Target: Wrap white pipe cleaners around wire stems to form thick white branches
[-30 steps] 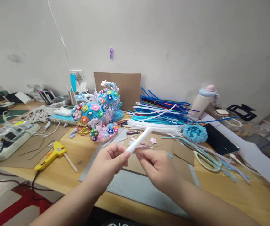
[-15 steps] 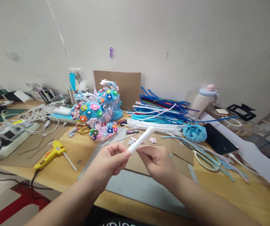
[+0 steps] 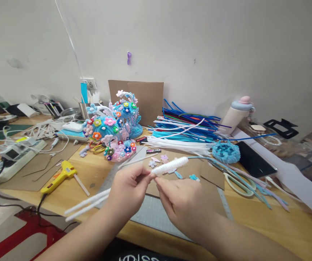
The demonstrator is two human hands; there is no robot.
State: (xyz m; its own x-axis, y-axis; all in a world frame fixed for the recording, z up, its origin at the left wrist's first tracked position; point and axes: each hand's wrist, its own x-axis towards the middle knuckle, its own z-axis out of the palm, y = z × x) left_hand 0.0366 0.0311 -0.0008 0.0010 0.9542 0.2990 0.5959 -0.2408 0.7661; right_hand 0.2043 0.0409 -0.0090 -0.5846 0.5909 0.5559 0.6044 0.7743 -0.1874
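Observation:
A white stem wound in fuzzy pipe cleaner (image 3: pixel 170 166) slants up to the right between my hands. My left hand (image 3: pixel 130 186) is closed, thumb and fingers pinching its lower end. Two loose white pipe cleaner ends (image 3: pixel 87 203) stick out to the left behind that hand. My right hand (image 3: pixel 181 199) is closed too, its fingertips pressed together at the underside of the stem near the left fingertips; what they grip is hidden. Beneath lie small flower and leaf pieces, among them a pink flower (image 3: pixel 164 158) and a blue flower (image 3: pixel 193 177), on cardboard (image 3: pixel 210 195).
A yellow glue gun (image 3: pixel 59 176) lies left. Flower-covered blue baskets (image 3: pixel 104 127) stand behind, beside a pile of pipe cleaners (image 3: pixel 185 127). On the right are scissors (image 3: pixel 240 185), a blue fuzzy ring (image 3: pixel 225 151), a phone (image 3: pixel 253 159) and a bottle (image 3: pixel 236 114).
The stem has tipped lower toward the right, and my left hand has turned. White pipe cleaner ends now show left of it. My right hand has rolled, its back more toward me.

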